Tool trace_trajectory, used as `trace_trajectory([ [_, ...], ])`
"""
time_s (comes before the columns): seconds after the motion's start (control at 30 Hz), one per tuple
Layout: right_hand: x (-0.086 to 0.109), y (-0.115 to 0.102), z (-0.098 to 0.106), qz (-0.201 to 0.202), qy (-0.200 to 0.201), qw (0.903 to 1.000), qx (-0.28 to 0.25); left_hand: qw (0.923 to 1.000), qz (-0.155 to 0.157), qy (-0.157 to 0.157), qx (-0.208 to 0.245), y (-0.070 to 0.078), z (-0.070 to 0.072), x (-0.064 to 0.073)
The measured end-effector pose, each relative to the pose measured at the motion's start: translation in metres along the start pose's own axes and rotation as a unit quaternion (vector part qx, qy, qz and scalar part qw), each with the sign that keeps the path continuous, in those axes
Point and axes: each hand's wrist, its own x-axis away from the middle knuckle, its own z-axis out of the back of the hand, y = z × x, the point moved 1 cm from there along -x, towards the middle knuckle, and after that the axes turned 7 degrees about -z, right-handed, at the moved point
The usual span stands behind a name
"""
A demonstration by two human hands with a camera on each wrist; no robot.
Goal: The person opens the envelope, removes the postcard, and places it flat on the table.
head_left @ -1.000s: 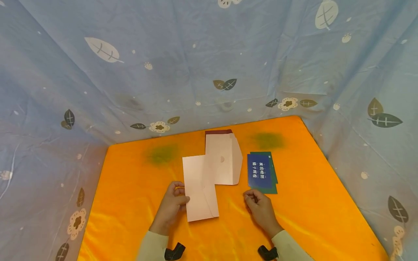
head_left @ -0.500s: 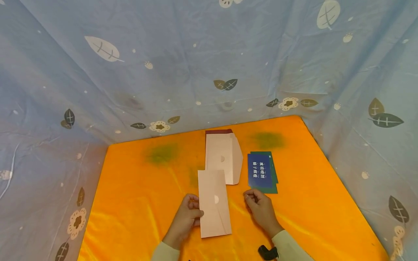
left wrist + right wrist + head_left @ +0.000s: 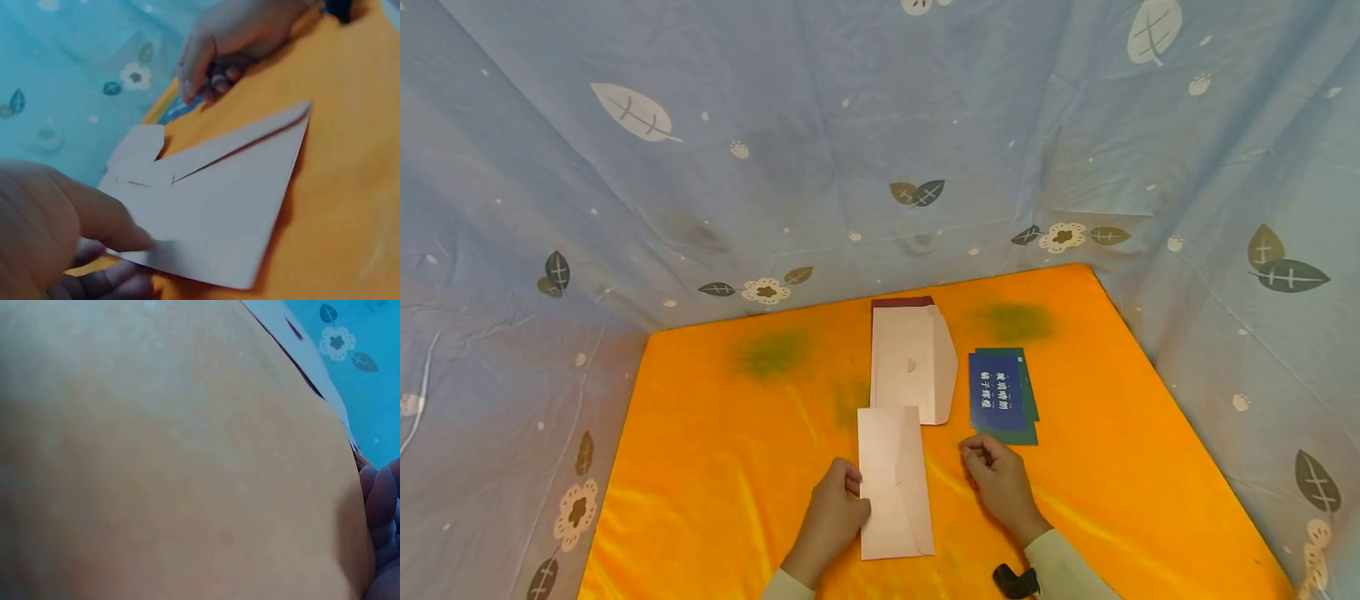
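Observation:
My left hand [image 3: 827,525] pinches the left edge of a pale pink envelope [image 3: 895,483], thumb on top and the other fingers underneath. In the left wrist view the envelope [image 3: 219,219] shows its slanted flap seam, and the thumb lies on its face. Its far end overlaps the bottom of a second pale pink envelope [image 3: 895,358], whose flap stands open to the right. My right hand [image 3: 1002,483] rests on the cloth with loosely curled fingers and holds nothing. Just beyond its fingertips lie a blue card [image 3: 988,408] with white characters and green cards [image 3: 1032,408] under it.
A dark red envelope [image 3: 901,302] peeks out from under the far end of the second pink one. Yellow-orange cloth [image 3: 737,450] covers the table. Blue patterned curtains [image 3: 820,167] close it in at the back and both sides.
My left hand has drawn the pink envelope nearer and to the right, so it covers less of the second envelope. The right hand has stayed in place.

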Motion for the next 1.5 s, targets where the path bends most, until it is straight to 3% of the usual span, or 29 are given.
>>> trace_trajectory([
  [0.1, 0.0, -0.001, 0.0, 0.0, 0.0, 1.0, 0.005, 0.9924, -0.049, -0.013, -0.112, 0.001, 0.001, 0.003],
  [0.2, 0.0, -0.001, 0.0, 0.001, 0.002, 0.9999, 0.013, 0.9825, -0.085, -0.017, -0.165, 0.003, 0.003, 0.004],
  [0.37, 0.0, -0.002, -0.001, -0.004, 0.005, 0.9997, 0.024, 0.9758, -0.138, 0.005, -0.17, -0.001, 0.006, -0.002],
  [0.53, 0.0, -0.004, -0.002, -0.009, 0.007, 0.9997, 0.023, 0.9605, -0.221, 0.027, -0.166, -0.008, 0.008, -0.014],
  [0.63, 0.001, -0.005, -0.002, -0.009, 0.005, 0.9997, 0.02, 0.9526, -0.255, 0.018, -0.166, -0.015, 0.006, -0.021],
  [0.83, 0.002, -0.005, -0.003, -0.007, 0.007, 0.9997, 0.022, 0.9373, -0.279, -0.033, -0.206, -0.033, 0.0, -0.028],
  [1.1, 0.003, -0.003, -0.004, 0.02, 0.03, 0.9976, 0.06, 0.9114, -0.305, -0.042, -0.273, -0.051, -0.009, -0.029],
  [1.3, 0.006, -0.006, -0.012, 0.031, 0.06, 0.994, 0.086, 0.9081, -0.301, -0.043, -0.288, -0.056, -0.011, -0.03],
  [1.5, 0.012, -0.013, -0.023, 0.044, 0.067, 0.9843, 0.158, 0.9053, -0.297, -0.047, -0.3, -0.055, -0.012, -0.03],
])
